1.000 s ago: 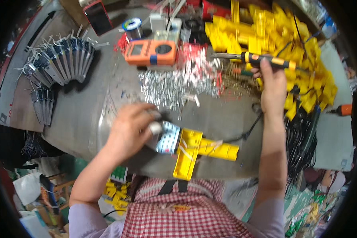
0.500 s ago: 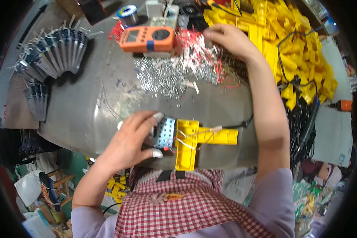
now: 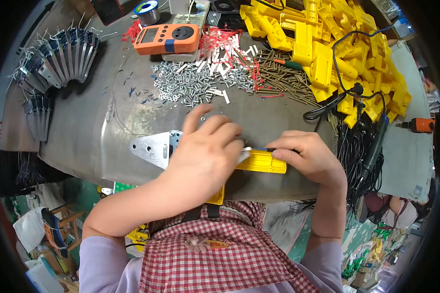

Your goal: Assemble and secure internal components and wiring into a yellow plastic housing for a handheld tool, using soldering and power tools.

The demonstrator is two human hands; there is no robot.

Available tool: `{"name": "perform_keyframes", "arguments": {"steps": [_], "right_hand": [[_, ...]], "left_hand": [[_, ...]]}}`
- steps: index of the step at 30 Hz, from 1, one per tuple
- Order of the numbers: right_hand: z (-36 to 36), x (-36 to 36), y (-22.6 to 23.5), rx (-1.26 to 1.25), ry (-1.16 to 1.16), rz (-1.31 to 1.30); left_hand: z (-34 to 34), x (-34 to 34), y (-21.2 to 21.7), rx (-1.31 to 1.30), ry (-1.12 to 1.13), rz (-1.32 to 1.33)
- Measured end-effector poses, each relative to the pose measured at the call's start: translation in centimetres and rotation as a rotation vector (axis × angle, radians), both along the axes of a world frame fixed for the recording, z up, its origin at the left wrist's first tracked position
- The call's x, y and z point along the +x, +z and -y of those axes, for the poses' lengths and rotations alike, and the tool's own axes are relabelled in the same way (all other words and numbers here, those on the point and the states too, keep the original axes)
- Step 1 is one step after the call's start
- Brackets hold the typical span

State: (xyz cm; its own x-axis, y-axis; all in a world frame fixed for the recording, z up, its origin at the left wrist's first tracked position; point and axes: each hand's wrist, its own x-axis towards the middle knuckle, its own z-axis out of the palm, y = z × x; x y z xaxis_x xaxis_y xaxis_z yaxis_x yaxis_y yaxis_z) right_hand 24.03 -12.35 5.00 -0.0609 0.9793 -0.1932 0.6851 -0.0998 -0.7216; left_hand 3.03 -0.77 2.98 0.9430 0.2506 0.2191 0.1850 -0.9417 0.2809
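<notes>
A yellow plastic T-shaped housing (image 3: 261, 163) lies at the table's near edge, its middle covered by my left hand (image 3: 205, 151). That hand's fingers are bent, one lifted away, and a white tip shows beside the housing; what it pinches is hidden. My right hand (image 3: 305, 154) is closed, thumb against fingers, on a thin dark cable (image 3: 265, 149) above the housing's right arm. Left of my left hand a silver metal plate with holes (image 3: 149, 149) sticks out, joined to a bluish perforated part partly under my fingers.
Beyond my hands lie piled screws (image 3: 190, 80), white-and-red pieces (image 3: 220, 51), brass-coloured rods (image 3: 288, 80) and an orange meter (image 3: 166, 39). Yellow housings (image 3: 327, 58) are heaped at the far right, with black cables (image 3: 352, 151) nearer. Metal plate assemblies (image 3: 58, 58) fan out at left.
My right hand has come back from the far pieces to the housing and now grips the cable. My left hand has moved right, over the housing. The metal plate now shows.
</notes>
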Motion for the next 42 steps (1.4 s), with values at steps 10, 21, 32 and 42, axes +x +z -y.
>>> {"name": "perform_keyframes", "arguments": {"steps": [10,21,32,42], "right_hand": [[-4.3,-5.2,-1.0,0.155,0.063,-0.059],[-3.8,-6.3,-2.4,0.180,-0.196,-0.031],[-3.8,-6.4,-3.9,0.090,-0.255,-0.143],[-3.8,-5.3,-4.5,0.018,-0.162,-0.272]], "left_hand": [[-2.9,-5.0,-1.7,-1.017,0.129,0.197],[-3.4,-3.5,-3.5,-0.713,0.040,0.181],[-2.8,-2.9,-4.0,-0.974,0.172,0.219],[-2.6,-2.7,-3.9,-0.867,0.214,0.180]]}}
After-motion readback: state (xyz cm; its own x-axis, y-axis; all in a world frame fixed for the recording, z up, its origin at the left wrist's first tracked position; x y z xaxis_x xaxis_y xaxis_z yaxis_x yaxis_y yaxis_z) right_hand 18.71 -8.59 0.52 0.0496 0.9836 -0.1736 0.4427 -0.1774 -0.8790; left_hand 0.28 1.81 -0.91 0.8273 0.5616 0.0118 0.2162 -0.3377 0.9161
